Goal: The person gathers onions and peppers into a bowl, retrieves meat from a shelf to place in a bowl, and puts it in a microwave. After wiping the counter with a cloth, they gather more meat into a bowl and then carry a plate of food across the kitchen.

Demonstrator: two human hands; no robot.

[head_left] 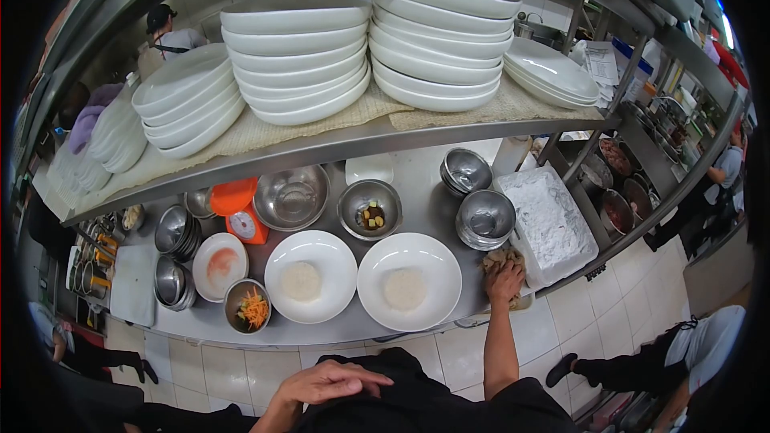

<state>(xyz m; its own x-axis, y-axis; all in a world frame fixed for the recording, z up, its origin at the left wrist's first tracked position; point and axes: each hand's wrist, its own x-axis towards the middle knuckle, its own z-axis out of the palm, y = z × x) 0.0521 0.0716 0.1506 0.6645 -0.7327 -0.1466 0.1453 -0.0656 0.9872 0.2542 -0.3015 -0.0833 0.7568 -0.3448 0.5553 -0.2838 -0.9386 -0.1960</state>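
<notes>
My right hand (505,281) reaches to the counter's right end and rests on a crumpled brownish cloth (499,260), its fingers curled over it, beside a white tray of flour (547,223). My left hand (330,383) lies flat against my dark apron, holding nothing, fingers spread. In front of me stand two white plates, each with a mound of rice: the middle plate (311,275) and the right plate (409,280).
A small white plate with sauce (219,265), a bowl of shredded carrot (248,306), an orange scale (239,210), several steel bowls (291,196) and one with diced bits (370,208) fill the counter. White dishes (297,56) are stacked on the shelf above. Other people stand at right.
</notes>
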